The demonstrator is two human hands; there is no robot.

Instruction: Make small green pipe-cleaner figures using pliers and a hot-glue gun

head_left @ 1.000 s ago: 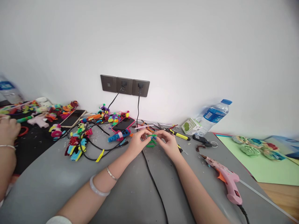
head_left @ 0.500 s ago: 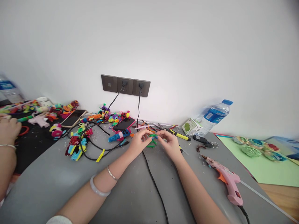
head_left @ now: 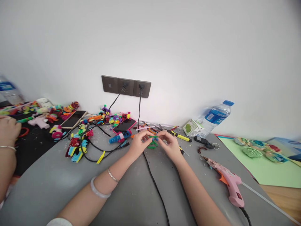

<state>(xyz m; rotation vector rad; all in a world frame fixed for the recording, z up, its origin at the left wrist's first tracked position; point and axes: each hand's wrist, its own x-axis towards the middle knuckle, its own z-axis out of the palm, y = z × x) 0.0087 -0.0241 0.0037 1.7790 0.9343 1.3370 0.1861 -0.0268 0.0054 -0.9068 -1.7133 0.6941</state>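
Between my hands is a small green fuzzy piece [head_left: 152, 145], bent into loops, its upper strand running from one hand to the other. My left hand [head_left: 140, 142] pinches the left end of this strand between thumb and forefinger. At the right end, my right hand [head_left: 169, 144] is closed on it in a similar pinch. The fingers hide parts of the green piece. Both hands are just above the grey table [head_left: 131, 194]. A blue fuzzy figure [head_left: 115, 138] lies left of my left hand.
A pink glue gun [head_left: 228, 182] lies at the right, near keys [head_left: 202, 140] and a bottle [head_left: 217, 116]. Yellow-black pliers [head_left: 182, 136] lie behind my right hand. Cables [head_left: 156, 185] cross the table. Another person's hand [head_left: 9, 128] is at far left.
My fingers have shifted slightly around the green piece, and its upper strand now looks straighter between them. Both hands keep their hold; the other objects lie as before.
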